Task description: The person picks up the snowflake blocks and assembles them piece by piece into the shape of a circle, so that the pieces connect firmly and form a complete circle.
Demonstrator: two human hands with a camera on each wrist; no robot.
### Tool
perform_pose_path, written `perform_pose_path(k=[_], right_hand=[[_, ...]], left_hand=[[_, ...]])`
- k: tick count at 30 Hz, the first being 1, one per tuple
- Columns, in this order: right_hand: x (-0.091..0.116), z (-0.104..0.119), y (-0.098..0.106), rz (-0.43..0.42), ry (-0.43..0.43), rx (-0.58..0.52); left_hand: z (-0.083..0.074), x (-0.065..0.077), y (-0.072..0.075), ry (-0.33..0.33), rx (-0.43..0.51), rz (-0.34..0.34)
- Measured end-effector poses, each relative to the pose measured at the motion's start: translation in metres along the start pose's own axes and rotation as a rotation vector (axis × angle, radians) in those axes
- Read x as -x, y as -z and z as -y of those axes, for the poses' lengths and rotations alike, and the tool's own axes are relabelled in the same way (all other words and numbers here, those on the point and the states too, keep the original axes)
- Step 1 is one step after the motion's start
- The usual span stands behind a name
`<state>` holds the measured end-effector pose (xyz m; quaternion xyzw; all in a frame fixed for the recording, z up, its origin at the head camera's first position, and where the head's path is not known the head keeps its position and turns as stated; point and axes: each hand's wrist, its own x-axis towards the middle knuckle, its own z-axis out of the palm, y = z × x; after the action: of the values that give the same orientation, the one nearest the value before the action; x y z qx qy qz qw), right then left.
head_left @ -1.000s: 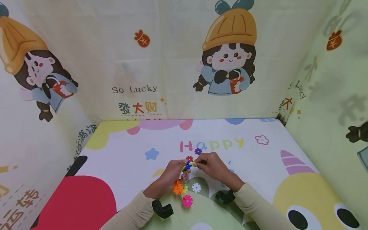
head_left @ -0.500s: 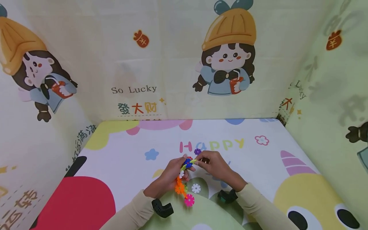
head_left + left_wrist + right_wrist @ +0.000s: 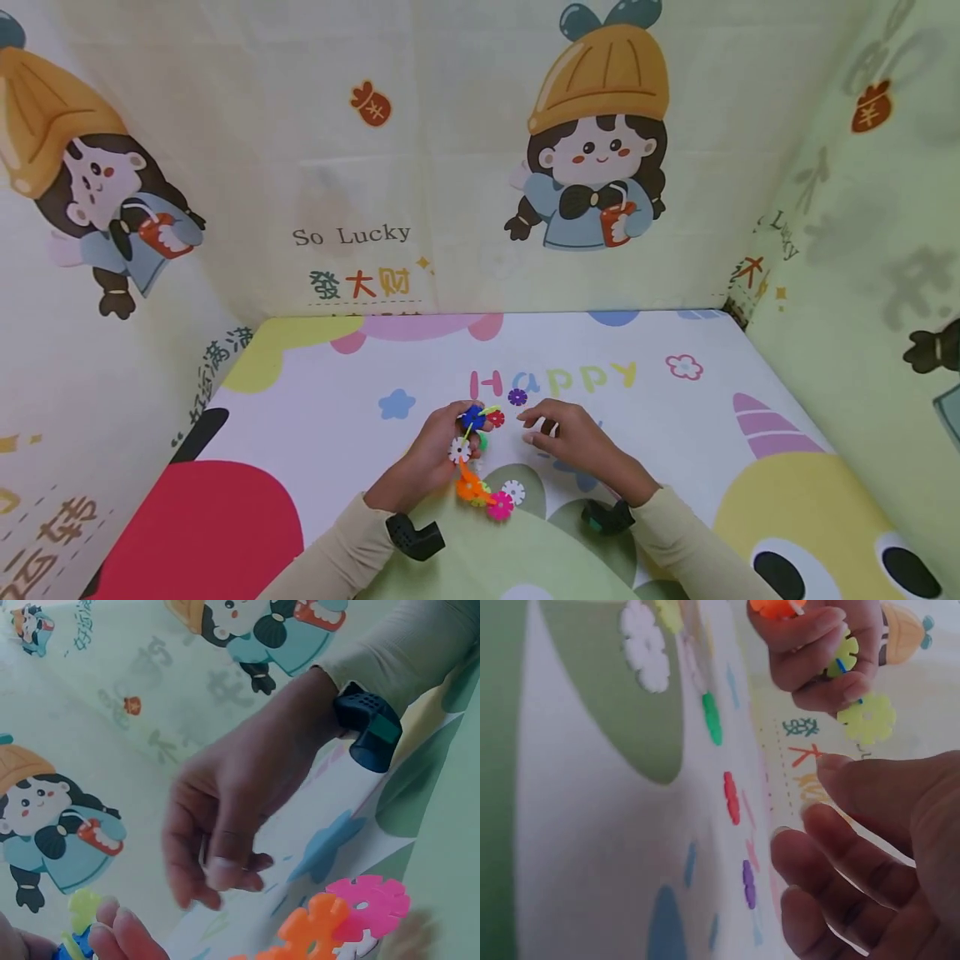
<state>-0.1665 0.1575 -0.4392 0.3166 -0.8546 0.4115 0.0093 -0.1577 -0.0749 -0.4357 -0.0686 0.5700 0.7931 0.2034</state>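
A chain of notched discs (image 3: 469,485) is held above the table, its blue disc (image 3: 472,417) pinched between the curled thumb and fingers of the left hand (image 3: 433,446). Nothing is gripped by the right hand (image 3: 567,429), its fingers loosely bent and apart. A purple disc (image 3: 517,397) and a red disc (image 3: 496,419) are left loose nearby. "Happy" (image 3: 557,381) is printed on the white tabletop (image 3: 315,417); "So Lucky" (image 3: 351,236) and 發大财 (image 3: 360,284) can be read on the cream back wall (image 3: 450,167).
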Motion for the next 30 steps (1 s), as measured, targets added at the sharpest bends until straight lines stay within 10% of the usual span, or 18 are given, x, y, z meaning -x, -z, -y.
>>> perform_pose_path(k=[9,30], right_hand=[[0.011,-0.006,-0.011,0.228,-0.034,-0.061],[0.016,0.003,-0.023,0.376,-0.088,-0.003]], left_hand=[[-0.006,0.002,0.004,-0.021,0.070,0.064],[-0.006,0.000,0.006,-0.019,0.083,0.092]])
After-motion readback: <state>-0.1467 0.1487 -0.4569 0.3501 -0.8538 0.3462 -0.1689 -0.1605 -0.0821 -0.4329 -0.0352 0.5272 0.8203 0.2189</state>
